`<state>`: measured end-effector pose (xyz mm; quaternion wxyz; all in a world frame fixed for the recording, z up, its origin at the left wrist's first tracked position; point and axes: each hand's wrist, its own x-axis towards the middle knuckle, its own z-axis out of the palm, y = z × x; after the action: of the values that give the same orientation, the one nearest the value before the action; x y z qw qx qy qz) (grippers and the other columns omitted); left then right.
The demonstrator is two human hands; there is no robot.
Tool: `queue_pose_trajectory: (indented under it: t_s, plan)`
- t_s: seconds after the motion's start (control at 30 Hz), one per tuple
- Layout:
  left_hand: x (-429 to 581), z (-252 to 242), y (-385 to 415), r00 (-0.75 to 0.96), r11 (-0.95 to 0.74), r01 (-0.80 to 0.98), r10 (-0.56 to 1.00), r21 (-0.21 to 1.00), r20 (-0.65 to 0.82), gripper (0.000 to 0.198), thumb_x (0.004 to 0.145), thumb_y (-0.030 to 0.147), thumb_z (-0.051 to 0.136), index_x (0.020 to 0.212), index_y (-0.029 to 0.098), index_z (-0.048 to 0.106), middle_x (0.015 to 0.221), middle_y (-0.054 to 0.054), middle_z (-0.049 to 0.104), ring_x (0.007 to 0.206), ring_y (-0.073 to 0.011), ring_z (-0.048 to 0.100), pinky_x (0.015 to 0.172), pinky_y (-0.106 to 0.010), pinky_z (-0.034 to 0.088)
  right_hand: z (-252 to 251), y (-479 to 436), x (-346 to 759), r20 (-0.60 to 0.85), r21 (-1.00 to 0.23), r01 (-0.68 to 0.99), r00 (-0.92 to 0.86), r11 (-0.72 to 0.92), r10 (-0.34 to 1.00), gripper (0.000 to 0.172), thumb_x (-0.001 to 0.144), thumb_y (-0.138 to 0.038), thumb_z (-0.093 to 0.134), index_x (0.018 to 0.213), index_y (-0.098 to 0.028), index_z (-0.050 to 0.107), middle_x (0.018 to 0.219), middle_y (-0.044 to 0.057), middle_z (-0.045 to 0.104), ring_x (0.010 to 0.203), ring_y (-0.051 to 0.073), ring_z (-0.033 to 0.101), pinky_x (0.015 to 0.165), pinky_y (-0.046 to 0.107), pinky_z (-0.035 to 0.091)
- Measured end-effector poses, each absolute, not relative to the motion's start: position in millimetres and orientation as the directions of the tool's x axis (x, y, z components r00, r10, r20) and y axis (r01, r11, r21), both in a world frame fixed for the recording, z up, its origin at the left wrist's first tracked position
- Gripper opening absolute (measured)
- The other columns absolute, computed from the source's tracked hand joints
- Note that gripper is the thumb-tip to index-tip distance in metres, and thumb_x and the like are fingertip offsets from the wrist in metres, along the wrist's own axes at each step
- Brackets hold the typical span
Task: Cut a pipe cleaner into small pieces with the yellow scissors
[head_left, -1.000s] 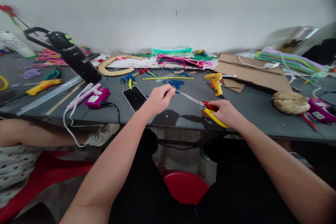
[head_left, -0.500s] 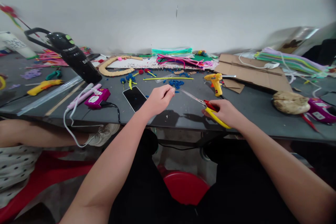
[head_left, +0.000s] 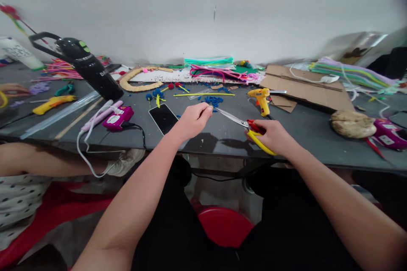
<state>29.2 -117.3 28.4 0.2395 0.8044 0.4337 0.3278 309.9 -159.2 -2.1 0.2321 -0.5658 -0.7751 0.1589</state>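
My right hand (head_left: 274, 136) grips the red and yellow handles of a pair of scissors (head_left: 244, 125) above the dark table (head_left: 299, 129). The metal blades point left toward my left hand (head_left: 193, 120). That hand is closed in a pinch, its fingertips right at the blade tips, holding something too small to make out. A heap of small blue cut pieces (head_left: 213, 100) lies just behind the pinch. A black phone (head_left: 163, 118) lies flat to the left of my left hand.
A yellow glue gun (head_left: 260, 99) stands behind the scissors, cardboard sheets (head_left: 305, 87) to its right. A black bottle (head_left: 85, 67), a pink device (head_left: 118, 117) with cable, pipe cleaners (head_left: 219, 72) and a tan lump (head_left: 352, 123) crowd the table. Another person's arm (head_left: 41, 165) is at the left.
The scissors' blades have shifted slightly up and left, nearer my left fingertips. At the far left another person's hand has come into sight at the table edge.
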Motion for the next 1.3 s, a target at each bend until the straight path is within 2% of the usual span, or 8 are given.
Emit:
queue_pose_trajectory:
  t_s: [0.3, 0.47, 0.57, 0.73, 0.9, 1.3]
  plan:
    - [29.6, 29.2, -118.3, 0.414, -0.503, 0.538, 0.857, 0.677, 0.307, 0.037, 0.099, 0.039, 0.039, 0.072, 0.018, 0.051, 0.065, 0.001, 0.054, 0.063, -0.0128, 0.049, 0.063, -0.028, 0.036, -7.2, -157.2, 311.4, 0.214, -0.468, 0.817, -0.264, 0.336, 0.940, 0.031, 0.076, -0.038, 0.062, 0.061, -0.020, 0.041, 0.056, -0.004, 0.038, 0.057, 0.010, 0.030, 0.052, 0.026, 0.026]
    - [29.1, 28.8, -118.4, 0.416, -0.508, 0.534, 0.854, 0.676, 0.313, 0.037, 0.099, 0.040, 0.038, 0.073, 0.018, 0.052, 0.066, 0.000, 0.055, 0.063, -0.0133, 0.049, 0.063, -0.028, 0.036, -8.8, -156.1, 312.4, 0.205, -0.459, 0.832, -0.240, 0.310, 0.949, 0.032, 0.077, -0.043, 0.062, 0.062, -0.019, 0.049, 0.057, -0.003, 0.040, 0.057, 0.011, 0.032, 0.054, 0.027, 0.028]
    - [28.9, 28.1, -117.9, 0.407, -0.508, 0.536, 0.855, 0.675, 0.321, 0.036, 0.099, 0.040, 0.039, 0.073, 0.018, 0.053, 0.066, 0.000, 0.055, 0.062, -0.0134, 0.049, 0.062, -0.028, 0.036, -8.3, -155.7, 313.3, 0.182, -0.482, 0.833, -0.207, 0.271, 0.961, 0.033, 0.076, -0.045, 0.064, 0.062, -0.018, 0.051, 0.057, -0.002, 0.043, 0.057, 0.012, 0.033, 0.053, 0.027, 0.028]
    - [28.5, 27.7, -117.0, 0.404, -0.516, 0.534, 0.852, 0.670, 0.334, 0.035, 0.098, 0.039, 0.040, 0.075, 0.018, 0.055, 0.066, 0.000, 0.056, 0.062, -0.0130, 0.050, 0.062, -0.027, 0.037, -4.4, -156.7, 312.4, 0.109, -0.557, 0.798, -0.206, 0.231, 0.973, 0.035, 0.074, -0.045, 0.067, 0.061, -0.020, 0.046, 0.058, -0.002, 0.045, 0.058, 0.012, 0.036, 0.053, 0.026, 0.029]
    - [28.8, 27.8, -117.1, 0.401, -0.519, 0.535, 0.850, 0.667, 0.340, 0.034, 0.098, 0.039, 0.040, 0.077, 0.018, 0.055, 0.067, 0.000, 0.056, 0.063, -0.0134, 0.050, 0.062, -0.027, 0.037, -2.5, -157.5, 309.0, 0.094, -0.560, 0.793, -0.230, 0.242, 0.969, 0.035, 0.074, -0.043, 0.066, 0.059, -0.020, 0.044, 0.057, -0.003, 0.040, 0.057, 0.011, 0.034, 0.052, 0.027, 0.028]
    - [29.3, 28.0, -118.0, 0.410, -0.518, 0.517, 0.849, 0.682, 0.334, 0.030, 0.097, 0.038, 0.042, 0.078, 0.018, 0.054, 0.069, -0.001, 0.058, 0.063, -0.0132, 0.049, 0.061, -0.027, 0.038, -5.2, -157.1, 310.0, 0.097, -0.553, 0.792, -0.247, 0.259, 0.964, 0.032, 0.075, -0.041, 0.065, 0.060, -0.020, 0.048, 0.057, -0.002, 0.044, 0.057, 0.012, 0.036, 0.053, 0.027, 0.029]
